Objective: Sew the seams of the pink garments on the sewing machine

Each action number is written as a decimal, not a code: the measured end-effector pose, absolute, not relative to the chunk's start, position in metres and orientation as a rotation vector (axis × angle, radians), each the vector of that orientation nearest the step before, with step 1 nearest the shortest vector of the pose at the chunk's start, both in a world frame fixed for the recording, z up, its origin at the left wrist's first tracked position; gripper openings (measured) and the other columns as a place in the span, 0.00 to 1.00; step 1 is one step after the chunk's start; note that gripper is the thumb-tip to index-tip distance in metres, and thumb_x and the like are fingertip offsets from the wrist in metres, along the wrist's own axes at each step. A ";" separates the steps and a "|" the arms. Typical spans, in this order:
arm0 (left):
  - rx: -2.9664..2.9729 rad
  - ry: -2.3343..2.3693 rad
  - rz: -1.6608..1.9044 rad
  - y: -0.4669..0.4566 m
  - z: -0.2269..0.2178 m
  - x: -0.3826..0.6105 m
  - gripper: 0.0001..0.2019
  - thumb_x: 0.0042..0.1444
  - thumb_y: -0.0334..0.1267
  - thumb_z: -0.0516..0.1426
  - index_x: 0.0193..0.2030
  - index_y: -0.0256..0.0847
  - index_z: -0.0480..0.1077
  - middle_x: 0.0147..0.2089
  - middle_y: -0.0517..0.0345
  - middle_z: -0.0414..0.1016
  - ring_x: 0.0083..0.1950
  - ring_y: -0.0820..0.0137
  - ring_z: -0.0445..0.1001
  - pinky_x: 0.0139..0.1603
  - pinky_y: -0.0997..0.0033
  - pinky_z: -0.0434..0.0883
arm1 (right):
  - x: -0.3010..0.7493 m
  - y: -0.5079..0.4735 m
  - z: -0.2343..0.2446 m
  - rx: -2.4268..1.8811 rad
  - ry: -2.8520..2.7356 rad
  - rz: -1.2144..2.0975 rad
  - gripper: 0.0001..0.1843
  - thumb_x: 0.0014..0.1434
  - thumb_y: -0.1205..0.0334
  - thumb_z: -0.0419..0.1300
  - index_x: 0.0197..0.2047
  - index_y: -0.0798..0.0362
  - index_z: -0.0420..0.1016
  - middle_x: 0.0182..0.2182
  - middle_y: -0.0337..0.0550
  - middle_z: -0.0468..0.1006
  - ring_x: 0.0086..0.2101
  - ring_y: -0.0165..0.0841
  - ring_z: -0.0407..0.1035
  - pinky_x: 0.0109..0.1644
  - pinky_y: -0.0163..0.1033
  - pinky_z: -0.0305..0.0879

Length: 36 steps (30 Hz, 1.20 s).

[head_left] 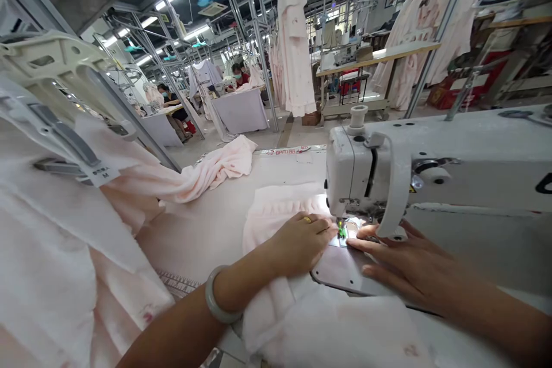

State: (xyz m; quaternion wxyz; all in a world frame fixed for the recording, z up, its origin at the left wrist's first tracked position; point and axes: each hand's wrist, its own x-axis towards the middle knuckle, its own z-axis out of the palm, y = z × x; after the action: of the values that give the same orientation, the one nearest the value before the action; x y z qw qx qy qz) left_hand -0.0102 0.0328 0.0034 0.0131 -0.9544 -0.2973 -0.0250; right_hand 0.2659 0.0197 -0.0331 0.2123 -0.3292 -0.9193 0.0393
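A white sewing machine (474,172) stands at the right, its lit needle area and green presser foot (341,229) between my two hands. Pale pink fleecy fabric (276,213) lies left of the foot and spills toward me over the front edge, with a gathered row along its far part. My left hand (302,244) is closed on this fabric, fingers together and fingertips close beside the foot. From the right, my right hand (401,259) reaches under the machine head, fingers stretched and apart, fingertips by the needle plate. Part of it is hidden behind the white guard (394,184).
Pink garments hang from a clamp (64,138) on the left and trail across the sewing table (194,230). A printed ruler (179,283) shows at the table's front left. Beyond are metal posts, a hanging garment (296,40), other worktables and people sitting at them.
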 end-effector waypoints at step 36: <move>-2.875 -1.194 -0.132 0.093 0.014 -0.079 0.25 0.71 0.42 0.55 0.71 0.32 0.65 0.74 0.31 0.65 0.77 0.50 0.64 0.74 0.38 0.63 | 0.236 -0.005 -0.020 -0.792 -2.360 0.301 0.16 0.77 0.49 0.52 0.56 0.50 0.72 0.51 0.53 0.80 0.49 0.45 0.76 0.49 0.48 0.73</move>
State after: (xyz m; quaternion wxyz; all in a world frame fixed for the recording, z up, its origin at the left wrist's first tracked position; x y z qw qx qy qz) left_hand -0.0792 0.0932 0.0143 0.0130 -0.9226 -0.3832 -0.0424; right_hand 0.2360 -0.0054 -0.0205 0.3116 -0.2999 -0.8944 0.1141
